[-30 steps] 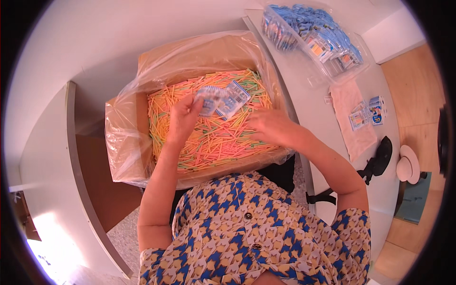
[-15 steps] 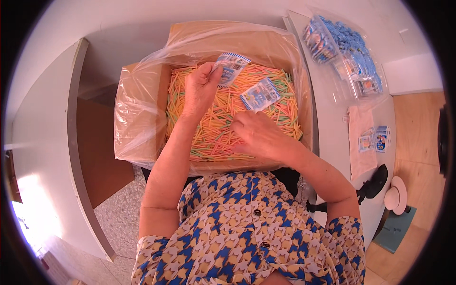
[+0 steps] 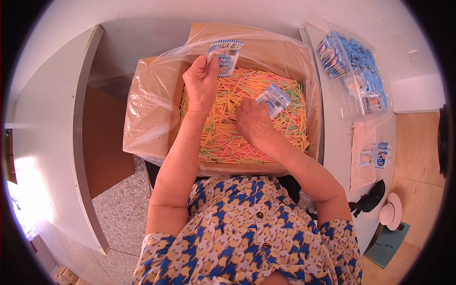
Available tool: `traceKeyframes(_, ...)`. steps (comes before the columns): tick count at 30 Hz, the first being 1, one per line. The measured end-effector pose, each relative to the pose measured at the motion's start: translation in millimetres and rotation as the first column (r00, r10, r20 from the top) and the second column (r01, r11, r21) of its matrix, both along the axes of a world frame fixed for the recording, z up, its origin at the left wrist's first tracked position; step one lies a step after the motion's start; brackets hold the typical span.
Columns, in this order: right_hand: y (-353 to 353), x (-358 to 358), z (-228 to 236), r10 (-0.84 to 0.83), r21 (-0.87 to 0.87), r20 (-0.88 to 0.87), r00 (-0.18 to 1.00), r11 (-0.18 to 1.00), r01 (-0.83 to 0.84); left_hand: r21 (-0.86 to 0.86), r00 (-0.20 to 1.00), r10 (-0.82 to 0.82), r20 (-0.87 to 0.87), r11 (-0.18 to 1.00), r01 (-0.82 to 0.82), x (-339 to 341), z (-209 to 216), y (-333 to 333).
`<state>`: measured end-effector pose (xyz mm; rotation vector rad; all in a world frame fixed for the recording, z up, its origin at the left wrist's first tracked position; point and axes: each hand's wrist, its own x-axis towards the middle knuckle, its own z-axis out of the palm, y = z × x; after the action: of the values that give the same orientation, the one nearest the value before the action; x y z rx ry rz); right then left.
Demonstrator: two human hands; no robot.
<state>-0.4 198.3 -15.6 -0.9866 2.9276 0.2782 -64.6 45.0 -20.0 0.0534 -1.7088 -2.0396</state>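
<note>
Nearest, below the carton, is a houndstooth-patterned shirt (image 3: 247,232) in blue, tan and pale grey. Beyond it stands a cardboard carton (image 3: 204,32) lined with clear plastic film (image 3: 149,99) and filled with thin pastel sticks (image 3: 232,151) in pink, yellow, orange and green. The right hand (image 3: 256,122) is over the sticks, fingers bent down; whether it has hold of any cannot be told. Just past its knuckles a blue-and-white printed packet (image 3: 276,102) lies tilted on the sticks. Farther on, the left hand (image 3: 201,83) pinches a second packet (image 3: 227,59) between thumb and fingers, raised above the carton's far part. On the right, the white worktop (image 3: 337,152) carries a pink cloth (image 3: 362,175) with small packets (image 3: 367,158) and, farther off, a clear plastic tub (image 3: 349,111) of blue packets (image 3: 358,57).
</note>
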Motion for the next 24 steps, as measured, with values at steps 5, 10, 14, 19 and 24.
traceKeyframes(5,5,-5,11,0.202,0.04,-0.055,0.978,0.979,-0.2,-0.026,1.0,0.025,-0.001,0.999,-0.025,0,-2,-7)
traceKeyframes(10,11,-2,38,0.126,-0.318,0.008,0.992,0.941,-0.117,-0.017,0.999,0.051,0.003,0.999,-0.051,-2,-1,-10)
traceKeyframes(14,22,-8,45,0.024,-0.47,0.356,0.934,0.869,0.157,0.049,0.999,-0.027,0.022,0.998,0.026,0,3,-6)
traceKeyframes(19,31,-23,41,0.321,-0.369,0.892,0.318,0.112,0.923,0.133,0.999,-0.049,0.014,0.99,0.047,2,3,-5)
traceKeyframes(24,16,-65,15,0.339,-0.216,0.907,0.249,-0.133,0.967,0.173,0.999,-0.036,0.026,0.985,0.031,5,8,-5)
